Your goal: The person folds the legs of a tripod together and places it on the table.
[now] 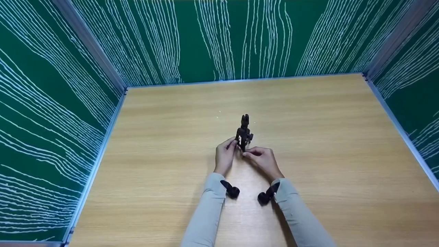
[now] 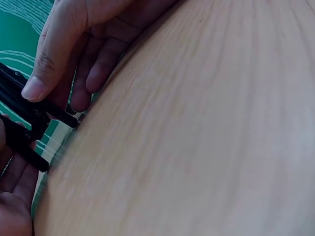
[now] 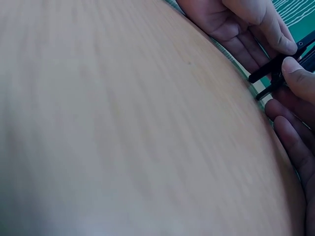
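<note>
1. Left forearm (image 1: 204,214), sleeved: rises from the lower edge of the head view and leans inward, the wrist nearly in line with it.
2. Left hand (image 1: 225,156): thumb and fingers drawn together in a pinch on the left rod (image 2: 64,116) of the device; the lower fingers curl loosely near the table (image 1: 154,154). A light, even pinch should serve best here, since squeezing could twist the part.
3. Black jointed device (image 1: 244,132): between the hands and extending beyond their fingertips, its long axis pointing away from the person. Whether it touches the tabletop cannot be told. Good handling, as judged: keep both rods level and matched, and work any joint about its own hinge, fingertips clear of the gaps.
4. Right hand (image 1: 264,159): thumb and fingers closed on the right rod (image 2: 34,158), mirroring its partner; equal force from each side should prevent skewing.
5. Right forearm (image 1: 301,216): slants inward more strongly than the other.
</note>
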